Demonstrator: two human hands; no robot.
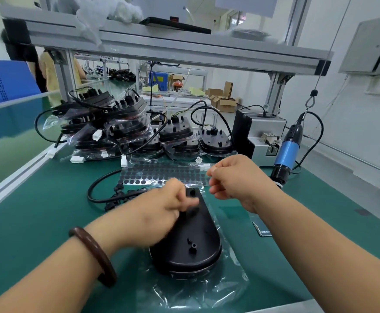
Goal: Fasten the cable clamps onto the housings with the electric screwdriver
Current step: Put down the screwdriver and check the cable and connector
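A black oval housing (198, 242) lies bottom-up in a clear plastic bag (198, 288) on the green mat before me. My left hand (161, 206) rests over its far end, blurred, with fingers curled around a small dark part that I cannot make out. My right hand (234, 177) hovers above and right of the housing, fingers curled, with nothing visible in them. The blue and black electric screwdriver (287, 152) hangs on a hook at the right, just beyond my right hand. A black cable (103, 186) loops away from the housing's far end to the left.
A sheet of round black pads (157, 175) lies behind the housing. Several bagged housings with cables (121, 127) are stacked at the back. A grey screw feeder box (261, 136) stands beside the screwdriver. A small dark card (261, 227) lies to the right. An aluminium frame shelf (184, 44) spans overhead.
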